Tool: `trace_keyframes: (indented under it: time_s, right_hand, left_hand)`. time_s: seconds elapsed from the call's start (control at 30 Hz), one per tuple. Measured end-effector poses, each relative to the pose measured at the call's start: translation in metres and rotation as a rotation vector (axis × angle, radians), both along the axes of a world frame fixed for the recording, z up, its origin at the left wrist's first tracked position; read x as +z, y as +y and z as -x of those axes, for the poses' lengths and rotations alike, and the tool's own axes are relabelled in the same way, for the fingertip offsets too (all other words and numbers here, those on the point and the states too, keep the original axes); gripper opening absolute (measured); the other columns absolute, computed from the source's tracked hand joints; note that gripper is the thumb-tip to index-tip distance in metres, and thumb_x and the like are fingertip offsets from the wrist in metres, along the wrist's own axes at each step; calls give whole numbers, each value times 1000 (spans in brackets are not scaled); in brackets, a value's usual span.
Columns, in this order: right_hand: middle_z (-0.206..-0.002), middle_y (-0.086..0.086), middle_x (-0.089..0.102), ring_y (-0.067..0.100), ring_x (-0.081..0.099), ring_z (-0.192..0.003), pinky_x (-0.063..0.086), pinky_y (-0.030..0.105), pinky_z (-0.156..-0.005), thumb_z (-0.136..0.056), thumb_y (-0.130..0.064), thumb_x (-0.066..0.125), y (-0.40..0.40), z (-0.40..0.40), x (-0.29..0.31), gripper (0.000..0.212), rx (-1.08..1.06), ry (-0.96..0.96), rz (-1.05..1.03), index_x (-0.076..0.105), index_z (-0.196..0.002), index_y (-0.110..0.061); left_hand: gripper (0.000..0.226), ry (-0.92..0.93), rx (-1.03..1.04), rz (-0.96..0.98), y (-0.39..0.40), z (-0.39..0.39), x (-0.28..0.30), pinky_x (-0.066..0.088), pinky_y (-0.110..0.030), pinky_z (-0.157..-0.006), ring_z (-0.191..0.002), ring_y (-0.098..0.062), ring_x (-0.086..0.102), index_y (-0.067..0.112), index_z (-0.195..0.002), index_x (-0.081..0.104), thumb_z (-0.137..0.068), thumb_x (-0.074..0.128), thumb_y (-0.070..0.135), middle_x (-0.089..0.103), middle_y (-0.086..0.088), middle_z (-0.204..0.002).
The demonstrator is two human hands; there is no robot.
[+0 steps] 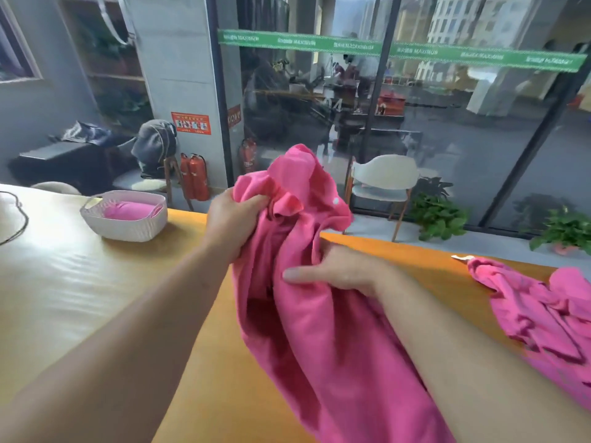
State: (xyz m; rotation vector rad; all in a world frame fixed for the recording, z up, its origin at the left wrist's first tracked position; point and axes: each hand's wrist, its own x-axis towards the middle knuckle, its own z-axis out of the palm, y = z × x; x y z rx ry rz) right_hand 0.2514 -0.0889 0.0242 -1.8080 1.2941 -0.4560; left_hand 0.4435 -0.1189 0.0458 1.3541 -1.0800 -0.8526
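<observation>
A large pink garment (pixel 323 340) hangs bunched above the orange table (pixel 208 362), in the middle of the view. My left hand (pixel 232 223) grips its upper edge, fingers curled into the cloth, and lifts it off the table. My right hand (pixel 339 266) pinches a fold lower down on the garment's right side, thumb stretched out to the left over the fabric. The lower part of the garment drapes down to the near edge of the view.
A white woven basket (pixel 128 230) with folded pink cloth inside stands at the back left. A crumpled heap of pink garments (pixel 543 314) lies at the right. A dark cable (pixel 14 233) runs at the far left. Behind the table are a glass wall, a chair (pixel 385 182) and potted plants (pixel 436 215).
</observation>
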Motion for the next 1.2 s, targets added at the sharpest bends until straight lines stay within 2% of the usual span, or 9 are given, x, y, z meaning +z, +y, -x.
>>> trace_keyframes:
  time_s: [0.17, 0.37, 0.53, 0.63, 0.73, 0.87, 0.93, 1.07, 1.2]
  right_hand:
    - [-148, -6, 46, 18, 48, -133, 41, 36, -109, -36, -74, 83, -11, -68, -69, 146, -76, 441, -115, 14, -156, -29]
    - [-145, 12, 41, 39, 44, -132, 41, 53, -105, -51, -77, 71, -11, -135, -142, 121, -485, 515, -176, 18, -147, -27]
    - [-135, 23, 56, 34, 55, -123, 40, 37, -99, -102, -17, 40, -30, -156, -155, 37, -518, 390, -58, 51, -133, 1]
    - [-109, 29, 67, 26, 69, -100, 49, 27, -85, -86, -7, 70, -43, -163, -141, 28, -531, 354, 25, 64, -106, 12]
    - [-145, 20, 48, 29, 47, -133, 33, 30, -110, -100, -16, 51, -48, -164, -134, 44, -613, 274, -119, 43, -139, 2]
    - [-138, 19, 54, 14, 59, -86, 52, 32, -93, -104, -11, 39, -57, -177, -115, 36, -793, -576, -508, 47, -137, 1]
    - [-105, 18, 65, 17, 54, -75, 53, 25, -70, -103, -5, 41, -56, -173, -110, 22, -760, -635, -508, 59, -113, 1]
    - [-66, 6, 54, 22, 49, -66, 36, 29, -56, -66, -4, 54, -37, -151, -106, 22, -536, -451, -480, 62, -85, -13]
    - [-128, 8, 58, 27, 57, -120, 48, 32, -98, -71, -14, 55, -43, -97, -145, 65, -408, 330, -84, 50, -136, -18]
  left_hand:
    - [16, -99, 86, 97, -35, -84, 5, 57, -36, -79, -82, -16, 67, 23, -91, 71, -76, 67, 27, 71, 7, -81]
    - [18, 18, 29, 84, -49, -121, -3, 56, -43, -87, -88, -17, 69, 26, -89, 71, -73, 68, 34, 73, 4, -87]
    - [24, 215, -64, -37, -46, -117, -16, 56, -44, -89, -94, -21, 71, 20, -100, 74, -76, 70, 24, 75, -2, -92]
    - [20, 263, -87, -95, -48, -119, -25, 56, -46, -89, -94, -24, 71, 21, -94, 75, -75, 71, 25, 76, -2, -91]
    - [15, 273, -71, -174, -53, -124, -35, 57, -43, -88, -90, -24, 71, 19, -92, 75, -77, 71, 24, 75, -4, -90]
    - [32, 325, -107, -388, -56, -130, -55, 55, -44, -91, -87, -23, 70, 16, -94, 72, -68, 80, 32, 73, -7, -91]
    - [21, 292, -118, -439, -56, -129, -61, 54, -35, -86, -82, -21, 67, 16, -91, 71, -75, 78, 27, 72, -7, -91]
    - [14, 171, 37, -322, -73, -130, -45, 49, -28, -65, -76, -19, 62, 15, -93, 68, -80, 71, 17, 65, -1, -81]
    - [12, -88, 21, -99, -94, -128, -15, 58, -38, -80, -86, -22, 69, 24, -85, 72, -74, 70, 20, 73, -1, -86]
